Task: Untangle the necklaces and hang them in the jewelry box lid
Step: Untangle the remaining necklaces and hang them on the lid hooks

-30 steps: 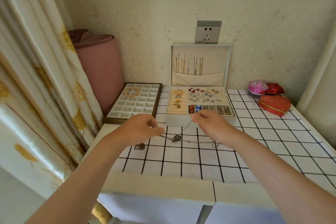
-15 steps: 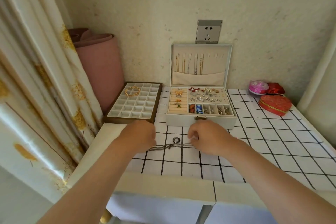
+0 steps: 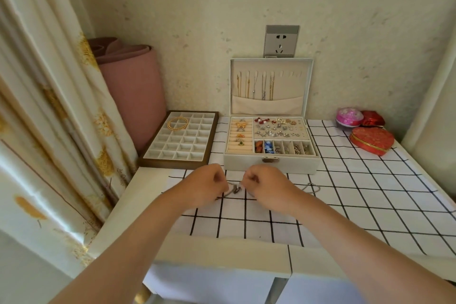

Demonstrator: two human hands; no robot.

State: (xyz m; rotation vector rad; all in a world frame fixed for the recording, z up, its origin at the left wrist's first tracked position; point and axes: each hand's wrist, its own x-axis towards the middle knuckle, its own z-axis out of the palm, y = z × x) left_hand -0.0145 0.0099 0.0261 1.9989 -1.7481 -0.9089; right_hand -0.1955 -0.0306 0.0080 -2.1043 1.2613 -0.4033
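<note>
while both hands work low over the checked cloth (image 3: 345, 195), the necklaces (image 3: 235, 190) sit right between them, just in front of the box (image 3: 271, 165). they show as a thin, dull silver-grey chain bunched into a small knot, strands too fine to tell apart. left hand (image 3: 206, 186) has its fingers curled in, pinching the tangle from its side. right hand (image 3: 267, 184) does the same, fingertips nipping the chain close to the knot. a loose loop (image 3: 311, 187) of chain lies on the cloth just past the right wrist. behind, the lid (image 3: 291, 84) stands upright with a row of hung chains (image 3: 254, 84), gold and silver, tails tucked into its pocket. against half a second ago, the hands have closed in on each other. then the chain lay stretched between them with a ring pendant showing. now it is bunched tight, and that loop has turned up on the right. the box has not moved.
</note>
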